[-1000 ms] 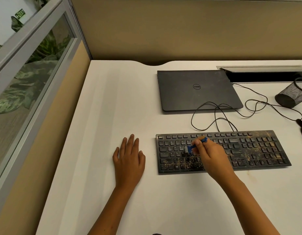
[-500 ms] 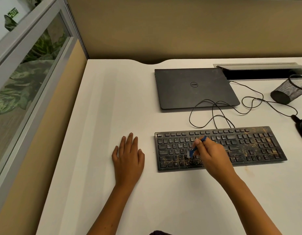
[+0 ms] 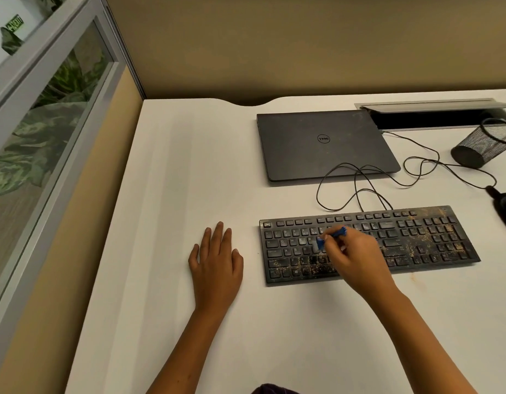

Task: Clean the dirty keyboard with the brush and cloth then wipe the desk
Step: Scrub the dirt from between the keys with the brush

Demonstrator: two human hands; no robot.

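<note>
Over the keyboard (image 3: 368,243), the right hand (image 3: 357,257) pinches the brush (image 3: 331,237); left hand (image 3: 216,265) lies flat, fingers spread.

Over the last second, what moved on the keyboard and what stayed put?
The right hand, gripping the blue brush, swept it down the left-centre keys and back up. The left hand stayed flat on the desk; the keyboard did not shift.

Office cubicle corner, warm dim light

Tan partition wall (image 3: 303,44) at the back, glass panel (image 3: 47,115) in a grey frame on the left, leafy plants (image 3: 32,155) behind it.
</note>
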